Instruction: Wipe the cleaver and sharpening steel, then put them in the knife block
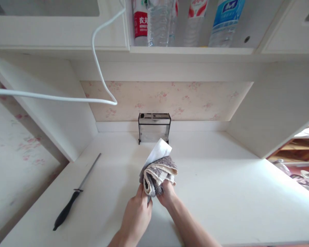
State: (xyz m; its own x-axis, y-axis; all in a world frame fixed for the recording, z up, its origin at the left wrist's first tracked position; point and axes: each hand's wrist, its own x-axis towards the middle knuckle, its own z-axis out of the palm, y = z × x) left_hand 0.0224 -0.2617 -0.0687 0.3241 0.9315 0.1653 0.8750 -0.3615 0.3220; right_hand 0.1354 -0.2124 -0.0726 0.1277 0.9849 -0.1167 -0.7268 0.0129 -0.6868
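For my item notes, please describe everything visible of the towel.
The grey-brown towel has paler patches and cream edging, and looks like terry cloth. It is bunched in loose folds over part of the knife blade, above the white countertop. The right hand holds it; whether the left hand touches it is unclear.

From close above, the head view faces forward and down across the white tabletop [221, 192].
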